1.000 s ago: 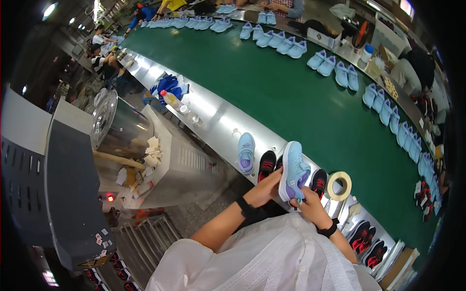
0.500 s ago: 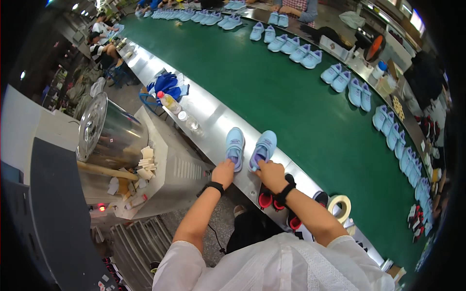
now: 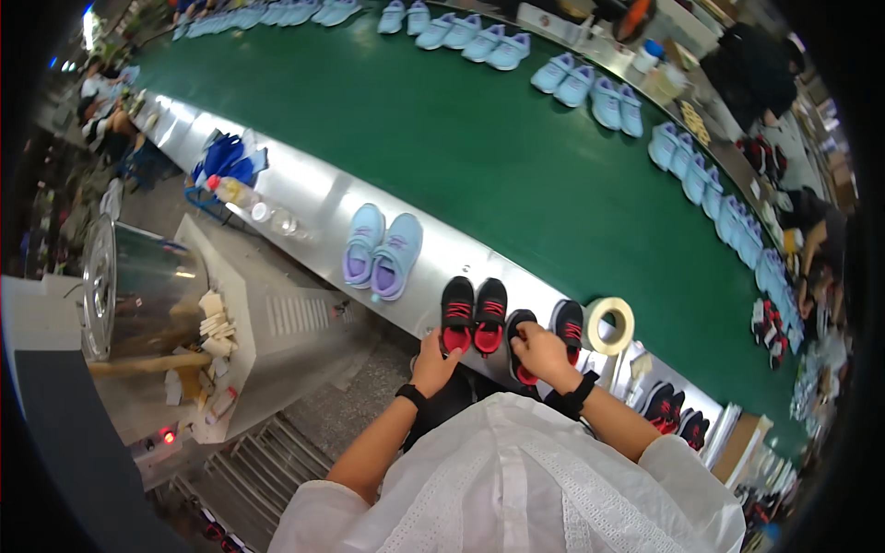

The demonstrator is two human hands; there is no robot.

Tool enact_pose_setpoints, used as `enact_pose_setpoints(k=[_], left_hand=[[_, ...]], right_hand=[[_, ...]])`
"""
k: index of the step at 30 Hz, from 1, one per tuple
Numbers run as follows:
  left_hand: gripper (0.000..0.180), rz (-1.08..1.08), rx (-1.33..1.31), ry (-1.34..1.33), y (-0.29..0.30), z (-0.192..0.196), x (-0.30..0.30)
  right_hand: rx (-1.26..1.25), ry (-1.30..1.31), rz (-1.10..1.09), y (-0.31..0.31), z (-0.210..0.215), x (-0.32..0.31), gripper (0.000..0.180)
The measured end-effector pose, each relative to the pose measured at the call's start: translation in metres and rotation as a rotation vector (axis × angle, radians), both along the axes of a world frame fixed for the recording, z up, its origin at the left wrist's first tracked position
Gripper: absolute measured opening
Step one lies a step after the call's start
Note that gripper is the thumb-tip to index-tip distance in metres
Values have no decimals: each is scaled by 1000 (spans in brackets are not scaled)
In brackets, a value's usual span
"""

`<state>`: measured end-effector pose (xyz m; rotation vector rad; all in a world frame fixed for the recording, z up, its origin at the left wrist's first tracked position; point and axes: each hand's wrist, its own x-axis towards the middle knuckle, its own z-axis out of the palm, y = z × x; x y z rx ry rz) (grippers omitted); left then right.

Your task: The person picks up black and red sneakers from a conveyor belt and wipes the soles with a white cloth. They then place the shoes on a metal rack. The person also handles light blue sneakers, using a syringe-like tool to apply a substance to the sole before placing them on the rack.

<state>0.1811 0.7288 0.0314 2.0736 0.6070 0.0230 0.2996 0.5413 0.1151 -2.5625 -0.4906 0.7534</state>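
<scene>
My left hand is at the heel of a black sneaker with red laces and lining, thumb and fingers closed about it. A matching black sneaker stands close against it on the right. My right hand is closed on the collar of another black and red sneaker, partly hidden by the fingers. Just right of that hand stands a further black sneaker. To the left, a light blue sneaker and its mate, another light blue sneaker, stand side by side on the metal ledge.
Beyond the ledge runs a green belt, its far side lined with pairs of light blue sneakers. A tape roll lies right of my hands. Bottles and blue gloves lie left. A metal drum stands at left.
Both hands have let go of the light blue sneakers and moved right to the black and red ones. The blue pair now stands closer together. The view has shifted to the right.
</scene>
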Motion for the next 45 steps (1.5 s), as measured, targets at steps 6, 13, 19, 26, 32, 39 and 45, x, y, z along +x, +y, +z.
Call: enact_pose_setpoints(k=[6, 13, 19, 26, 32, 39, 45], left_hand=[[28, -41, 126, 266, 21, -54, 28], [20, 129, -1214, 291, 48, 34, 7], [29, -77, -1526, -55, 13, 109, -14], [28, 70, -841, 223, 12, 72, 21], [37, 41, -118, -3, 16, -53, 20], [58, -339, -1569, -149, -34, 194, 25], [55, -257, -1375, -204, -46, 221, 22]], right_hand=[[-65, -53, -128, 37, -51, -19, 36], [694, 522, -407, 7, -44, -2, 14], [891, 721, -366, 3, 69, -17, 19], [791, 246, -330, -9, 112, -11, 23], [765, 4, -281, -13, 130, -10, 19], [753, 51, -311, -20, 156, -15, 19], [782, -402, -316, -23, 164, -20, 17]])
